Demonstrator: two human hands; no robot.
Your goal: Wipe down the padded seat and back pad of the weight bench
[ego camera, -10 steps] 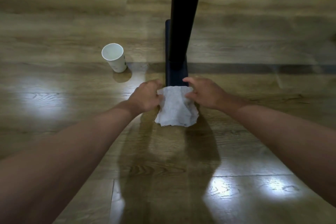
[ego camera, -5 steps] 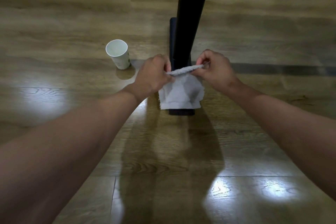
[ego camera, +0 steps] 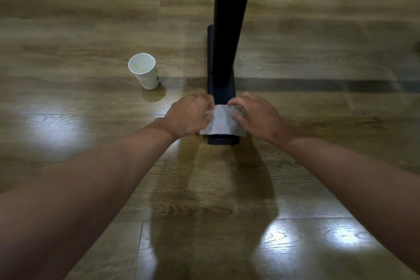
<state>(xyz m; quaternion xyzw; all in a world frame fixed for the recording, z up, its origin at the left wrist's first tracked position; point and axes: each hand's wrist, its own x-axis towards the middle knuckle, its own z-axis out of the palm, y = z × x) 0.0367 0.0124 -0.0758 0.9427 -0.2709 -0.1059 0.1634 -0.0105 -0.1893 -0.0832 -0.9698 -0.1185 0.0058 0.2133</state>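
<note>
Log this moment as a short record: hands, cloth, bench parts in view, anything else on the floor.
left hand: pinching the cloth's left edge
right hand: pinching the cloth's right edge
cloth: pale, held between both hands over the bench foot
bench foot: dark, flat on the wood floor
bench post: dark, rising from the foot
paper cup: white, upright, left of the foot
pads: not identifiable

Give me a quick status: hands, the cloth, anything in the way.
Left hand and right hand both grip the white cloth, held over the bench's floor foot. Pads not yet wiped. Paper cup stands left, clear of the hands.
</note>
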